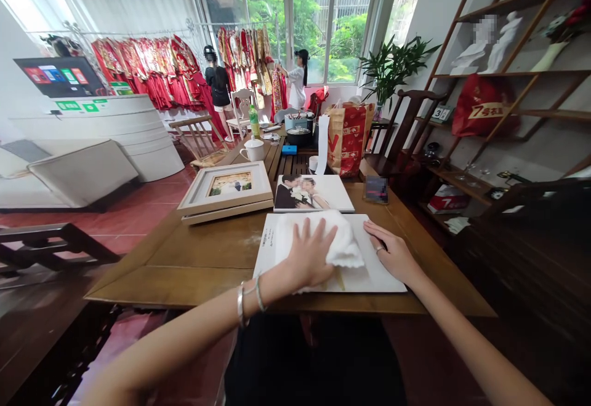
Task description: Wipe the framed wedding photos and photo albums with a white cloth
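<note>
A white photo album (369, 275) lies flat on the wooden table (203, 258) in front of me. A white cloth (341, 243) is spread over its upper part. My left hand (309, 255) presses flat on the cloth, fingers spread, silver bangles on the wrist. My right hand (392, 252), wearing a ring, rests flat on the album's right edge beside the cloth, holding nothing.
Behind the album lie a wedding photo print (314, 194) and stacked picture frames (226, 191). Farther back stand a white teapot (253, 147), a red paper bag (348, 135) and a dark chair (406, 129). Two people stand by racks of red garments. Shelves line the right.
</note>
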`<state>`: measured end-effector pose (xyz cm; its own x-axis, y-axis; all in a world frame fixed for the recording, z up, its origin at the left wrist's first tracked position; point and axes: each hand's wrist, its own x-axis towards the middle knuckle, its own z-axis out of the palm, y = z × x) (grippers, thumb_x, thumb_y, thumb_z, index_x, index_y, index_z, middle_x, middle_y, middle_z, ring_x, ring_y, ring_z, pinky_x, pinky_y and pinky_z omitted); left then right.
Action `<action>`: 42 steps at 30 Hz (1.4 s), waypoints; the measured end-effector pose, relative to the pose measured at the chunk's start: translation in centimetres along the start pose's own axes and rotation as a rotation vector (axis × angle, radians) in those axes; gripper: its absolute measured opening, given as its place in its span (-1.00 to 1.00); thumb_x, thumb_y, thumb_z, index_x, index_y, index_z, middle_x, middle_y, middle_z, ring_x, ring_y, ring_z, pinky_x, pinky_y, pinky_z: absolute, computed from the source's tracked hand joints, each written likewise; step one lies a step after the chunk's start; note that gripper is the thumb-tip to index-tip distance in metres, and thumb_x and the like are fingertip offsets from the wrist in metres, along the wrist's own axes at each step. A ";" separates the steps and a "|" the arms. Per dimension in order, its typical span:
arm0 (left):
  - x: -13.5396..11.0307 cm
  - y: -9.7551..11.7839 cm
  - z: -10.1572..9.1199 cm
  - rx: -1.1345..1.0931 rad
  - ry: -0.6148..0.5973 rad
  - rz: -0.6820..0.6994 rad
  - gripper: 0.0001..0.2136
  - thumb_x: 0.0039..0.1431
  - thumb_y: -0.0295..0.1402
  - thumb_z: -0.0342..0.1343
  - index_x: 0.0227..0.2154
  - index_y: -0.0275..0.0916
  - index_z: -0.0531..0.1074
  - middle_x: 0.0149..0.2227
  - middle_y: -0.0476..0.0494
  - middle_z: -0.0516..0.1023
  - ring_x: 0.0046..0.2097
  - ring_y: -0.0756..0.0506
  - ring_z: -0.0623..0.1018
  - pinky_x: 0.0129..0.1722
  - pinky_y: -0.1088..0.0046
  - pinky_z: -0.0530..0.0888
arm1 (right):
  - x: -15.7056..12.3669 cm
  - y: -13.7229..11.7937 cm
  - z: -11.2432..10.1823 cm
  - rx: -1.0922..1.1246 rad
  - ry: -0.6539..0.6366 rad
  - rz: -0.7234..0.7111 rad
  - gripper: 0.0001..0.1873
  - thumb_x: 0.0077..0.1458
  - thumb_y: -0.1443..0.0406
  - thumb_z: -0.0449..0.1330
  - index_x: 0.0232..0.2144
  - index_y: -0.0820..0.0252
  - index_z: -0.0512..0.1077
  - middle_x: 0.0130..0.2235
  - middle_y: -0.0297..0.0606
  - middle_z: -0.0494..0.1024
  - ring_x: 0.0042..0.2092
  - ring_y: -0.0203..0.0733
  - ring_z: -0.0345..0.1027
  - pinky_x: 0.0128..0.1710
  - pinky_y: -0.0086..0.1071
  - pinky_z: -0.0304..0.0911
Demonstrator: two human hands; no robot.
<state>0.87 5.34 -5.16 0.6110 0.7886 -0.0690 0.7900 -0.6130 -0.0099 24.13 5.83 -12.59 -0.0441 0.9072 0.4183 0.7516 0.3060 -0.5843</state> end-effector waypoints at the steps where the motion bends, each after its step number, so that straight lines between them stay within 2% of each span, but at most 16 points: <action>1: 1.1 -0.2 -0.4 0.022 0.000 -0.018 -0.32 0.05 -0.19 -0.02 0.23 -0.26 -0.06 0.28 -0.34 -0.08 0.22 -0.52 -0.02 0.09 -0.18 0.01 | 0.0 0.1 0.0 0.001 -0.001 0.000 -0.59 0.13 0.35 -0.03 0.00 0.25 0.39 0.11 -0.12 0.37 0.17 -0.09 0.19 0.20 -0.11 0.07; 5: 3.8 0.1 -1.8 0.060 -0.009 -0.050 -0.46 0.14 -0.20 -0.09 0.16 -0.29 0.09 0.17 -0.37 0.17 0.13 -0.47 0.21 0.03 -0.12 0.11 | -0.1 0.2 0.0 0.007 0.001 0.017 -0.59 0.12 0.35 -0.01 0.00 0.24 0.39 0.11 -0.13 0.37 0.17 -0.08 0.19 0.20 -0.12 0.06; 8: 4.0 1.3 -1.9 0.084 -0.018 -0.059 -0.42 0.12 -0.18 -0.03 0.18 -0.29 0.08 0.20 -0.38 0.13 0.17 -0.50 0.14 0.05 -0.12 0.06 | 0.0 0.1 0.0 0.016 0.002 0.016 -0.59 0.11 0.35 -0.02 -0.01 0.28 0.41 0.10 -0.10 0.38 0.17 -0.05 0.19 0.20 -0.11 0.05; 11: 2.2 3.1 -1.1 0.136 -0.015 0.010 -0.29 0.06 -0.12 0.06 0.22 -0.33 -0.01 0.26 -0.41 -0.01 0.22 -0.54 -0.02 0.09 -0.13 -0.02 | 0.1 0.1 0.0 0.037 0.000 0.001 -0.60 0.11 0.34 -0.01 -0.02 0.26 0.41 0.09 -0.10 0.39 0.17 -0.04 0.19 0.19 -0.09 0.07; 16: -3.0 5.9 -0.2 0.150 0.000 0.237 -0.19 0.01 -0.05 0.06 0.25 -0.36 -0.09 0.28 -0.45 -0.10 0.23 -0.57 -0.10 0.11 -0.15 -0.05 | 0.4 0.1 0.0 0.080 0.003 -0.006 -0.61 0.12 0.29 0.00 -0.03 0.23 0.42 0.09 -0.10 0.40 0.16 -0.03 0.20 0.17 -0.05 0.10; 19: -3.8 6.1 -0.5 0.112 -0.046 0.263 -0.19 0.02 -0.04 0.05 0.25 -0.31 -0.11 0.28 -0.42 -0.12 0.24 -0.54 -0.11 0.12 -0.11 -0.03 | 0.5 0.1 0.1 0.079 0.004 -0.005 -0.62 0.13 0.28 -0.01 -0.04 0.22 0.43 0.08 -0.09 0.41 0.16 -0.03 0.20 0.16 -0.05 0.10; 22: -1.8 5.1 -0.9 0.099 -0.074 0.194 -0.23 0.04 -0.10 0.05 0.25 -0.28 -0.10 0.28 -0.39 -0.09 0.24 -0.51 -0.07 0.13 -0.07 0.00 | 0.4 0.1 0.1 0.097 0.012 -0.007 -0.61 0.09 0.32 0.02 -0.04 0.19 0.43 0.08 -0.12 0.41 0.15 -0.03 0.22 0.15 -0.07 0.12; 25: 1.6 3.5 -0.7 0.088 -0.039 0.106 -0.26 0.05 -0.12 0.05 0.25 -0.26 -0.08 0.28 -0.36 -0.06 0.24 -0.50 -0.05 0.12 -0.06 -0.01 | 0.2 0.0 0.0 0.116 0.008 -0.010 -0.57 0.02 0.36 0.05 -0.02 0.19 0.42 0.10 -0.14 0.39 0.15 -0.02 0.21 0.14 -0.10 0.15; 28: 4.5 2.3 -0.2 0.054 -0.012 0.073 -0.31 0.09 -0.13 0.00 0.24 -0.24 -0.07 0.27 -0.34 -0.03 0.23 -0.49 -0.03 0.11 -0.07 -0.01 | 0.2 -0.2 -0.1 0.133 -0.010 -0.012 -0.55 -0.01 0.38 0.05 -0.03 0.14 0.43 0.11 -0.21 0.38 0.17 -0.02 0.17 0.14 -0.12 0.14; 32: 5.8 1.9 0.2 0.044 0.014 0.091 -0.33 0.11 -0.14 -0.03 0.24 -0.26 -0.08 0.27 -0.34 -0.04 0.25 -0.46 -0.06 0.13 -0.07 -0.06 | 0.3 -0.2 -0.3 0.167 -0.011 0.019 -0.56 0.00 0.37 0.04 -0.05 0.10 0.44 0.10 -0.28 0.39 0.17 -0.01 0.18 0.15 -0.11 0.11; 35: 4.5 2.9 0.1 0.037 0.023 0.120 -0.33 0.09 -0.15 -0.02 0.23 -0.29 -0.05 0.27 -0.35 -0.04 0.25 -0.47 -0.09 0.14 -0.08 -0.09 | 0.3 0.1 -0.3 0.203 -0.011 0.063 -0.57 -0.01 0.35 0.03 -0.08 0.09 0.47 0.09 -0.29 0.41 0.15 0.01 0.21 0.12 -0.08 0.13; 42: -1.3 5.3 0.0 -0.022 0.010 0.286 -0.29 0.07 -0.13 -0.02 0.23 -0.30 -0.08 0.28 -0.36 -0.07 0.26 -0.45 -0.12 0.16 -0.07 -0.11 | 0.5 1.3 -0.1 0.363 0.014 0.092 -0.60 -0.05 0.33 0.10 -0.11 0.14 0.49 0.06 -0.20 0.44 0.15 -0.05 0.22 0.16 -0.11 0.08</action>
<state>4.27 1.01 -5.13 0.8098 0.5840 -0.0557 0.5860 -0.8097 0.0305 25.15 6.60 -13.09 0.0242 0.9324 0.3605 0.4693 0.3078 -0.8276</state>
